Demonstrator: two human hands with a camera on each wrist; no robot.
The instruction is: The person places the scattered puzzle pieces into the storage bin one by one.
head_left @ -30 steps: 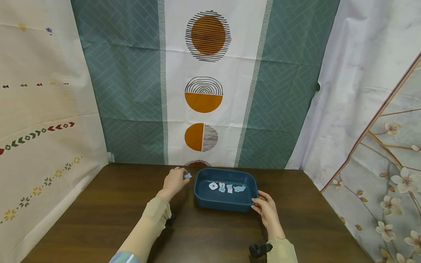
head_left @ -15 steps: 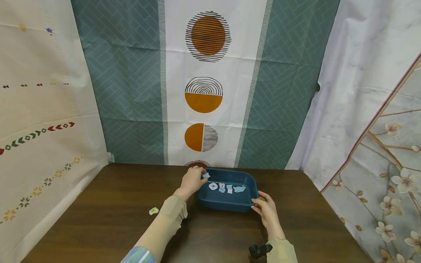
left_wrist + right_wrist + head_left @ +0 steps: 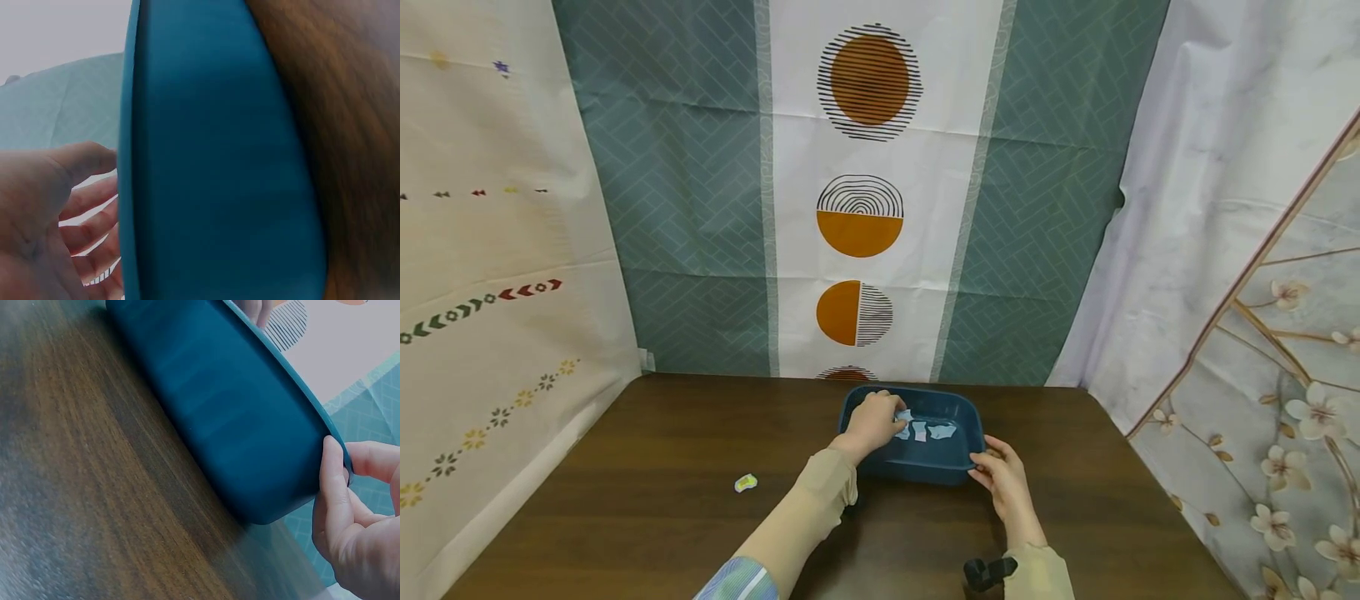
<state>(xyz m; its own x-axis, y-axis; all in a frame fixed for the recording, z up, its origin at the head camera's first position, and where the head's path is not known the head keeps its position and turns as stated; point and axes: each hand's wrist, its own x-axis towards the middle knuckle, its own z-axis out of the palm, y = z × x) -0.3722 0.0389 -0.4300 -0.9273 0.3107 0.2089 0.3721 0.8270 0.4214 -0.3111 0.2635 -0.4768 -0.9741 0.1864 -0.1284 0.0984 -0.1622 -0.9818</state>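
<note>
A dark blue tray [image 3: 917, 475] with raised walls sits on the wooden table. Over its left part, my left hand [image 3: 874, 423] pinches a small light-blue paper cutout [image 3: 905, 414] between thumb and fingers. Other pale cutouts [image 3: 942, 431] lie in a row on the tray floor, those on the left covered by this hand. My right hand [image 3: 1003, 477] grips the tray's front right corner, thumb and finger on either side of the rim, as the right wrist view also shows. In the left wrist view the tray wall [image 3: 219, 150] hides the left fingertips.
Left of the tray, a yellow-green cutout with a white edge [image 3: 746, 482] lies on the brown tabletop [image 3: 647, 500]. Patterned cloths hang behind the table [image 3: 700, 208] and along both sides. A black wrist strap [image 3: 990, 572] circles the right wrist.
My left hand has carried the light-blue cutout rightward from beside the tray to inside its left part. The yellow-green cutout has come into sight. The right hand keeps its grip on the rim.
</note>
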